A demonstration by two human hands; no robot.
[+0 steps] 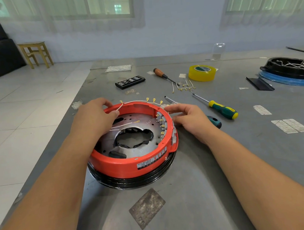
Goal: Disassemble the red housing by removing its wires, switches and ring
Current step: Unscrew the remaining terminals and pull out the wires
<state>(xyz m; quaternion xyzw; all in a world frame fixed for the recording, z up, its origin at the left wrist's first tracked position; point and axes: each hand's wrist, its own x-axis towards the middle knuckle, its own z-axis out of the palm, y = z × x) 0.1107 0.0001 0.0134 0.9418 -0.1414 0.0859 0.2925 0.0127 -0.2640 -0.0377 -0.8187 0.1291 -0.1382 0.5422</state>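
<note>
The red housing (pixel 132 162) is a round, open ring sitting on a black ring (pixel 134 180) near the front of the gray table (pixel 223 181). Inside I see a silver plate (pixel 137 147) with a dark hole. Small gray switches (pixel 163 118) with gold tips line its right wall. My left hand (pixel 96 114) pinches a thin white wire (pixel 138 101) at the far rim. My right hand (pixel 189 119) touches the right rim with curled fingers. A green and yellow screwdriver (pixel 218 107) lies near.

A yellow tape roll (pixel 202 73), two screwdrivers (one wooden-handled (pixel 165 76), one green-yellow (pixel 218 107)) and a wooden stool (pixel 36 53).
</note>
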